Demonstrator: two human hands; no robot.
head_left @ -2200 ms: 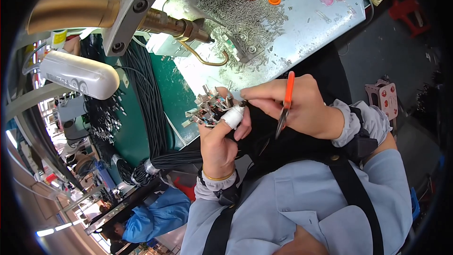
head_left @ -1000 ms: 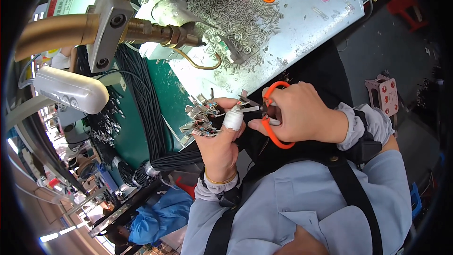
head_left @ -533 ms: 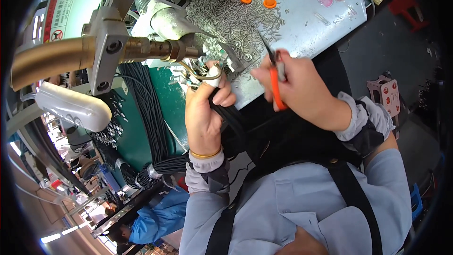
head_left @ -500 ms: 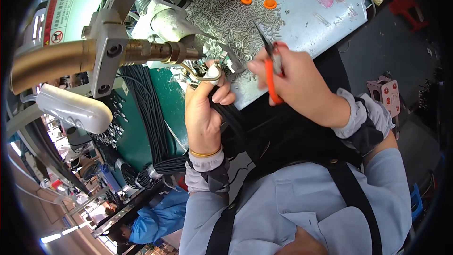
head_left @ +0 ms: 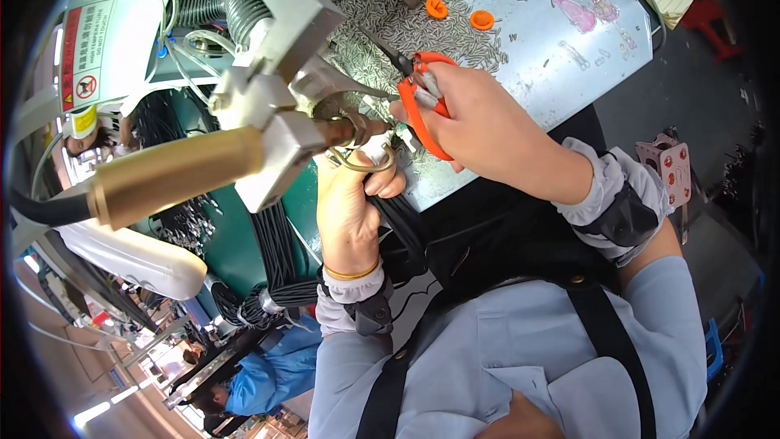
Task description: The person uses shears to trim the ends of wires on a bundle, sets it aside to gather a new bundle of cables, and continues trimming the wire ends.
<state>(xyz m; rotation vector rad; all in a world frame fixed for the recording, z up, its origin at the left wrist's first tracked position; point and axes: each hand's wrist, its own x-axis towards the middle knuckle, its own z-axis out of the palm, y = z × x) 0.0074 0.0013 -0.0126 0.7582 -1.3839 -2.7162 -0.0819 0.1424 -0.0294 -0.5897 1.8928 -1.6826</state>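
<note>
My left hand (head_left: 349,211) is closed on black cables (head_left: 404,219) that run down from its fingers toward my lap. Its fingertips are partly hidden under a brass-coloured soldering iron (head_left: 183,167) in a metal clamp, whose tip reaches over the hand. My right hand (head_left: 500,126) grips orange-handled pliers (head_left: 425,118) with dark pointed jaws, angled up and left. Small white and green pieces (head_left: 405,140) lie between the two hands; the iron and pliers hide part of them.
Many small metal pins (head_left: 459,41) cover the metal tray (head_left: 536,73). Two orange caps (head_left: 481,20) sit on it. A white lamp (head_left: 138,264), a grey hose (head_left: 219,10) and a cable bundle (head_left: 280,244) are at left. A person in blue (head_left: 272,366) is at lower left.
My right hand has moved left with the pliers, close to my left hand. The soldering iron and its clamp now sit lower and farther right, covering more of my left fingertips.
</note>
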